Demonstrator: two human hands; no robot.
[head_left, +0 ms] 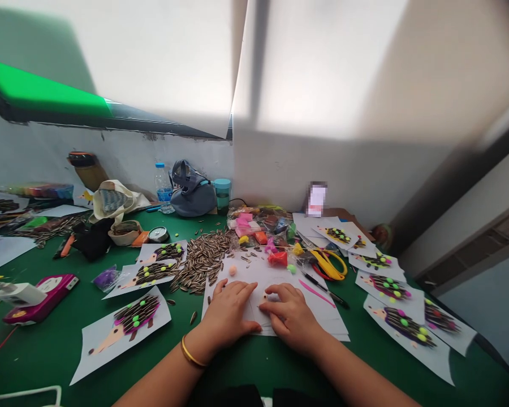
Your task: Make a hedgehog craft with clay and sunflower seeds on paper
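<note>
My left hand [231,311] lies on the stacked white paper [322,319], fingers stretched and thumb apart, holding nothing. Facing it, my right hand [292,316] rests on the sheet with bent, spread fingers. A small peach bit with a dark dot [265,297] shows at its fingertips; I cannot tell whether they touch it. Above my left hand sits a peach clay ball [233,271]. To the right, a pink clay strip [316,293] and a black pen [326,290] lie on the paper. Sunflower seeds [201,260] are heaped at its upper left.
Hedgehog pictures of seeds and clay lie left [127,333] and right [407,333]. Yellow-handled scissors [333,264] and bagged coloured clay [258,223] are behind the paper. A blue bag [190,192], water bottle [163,189] and cup [223,195] stand by the wall.
</note>
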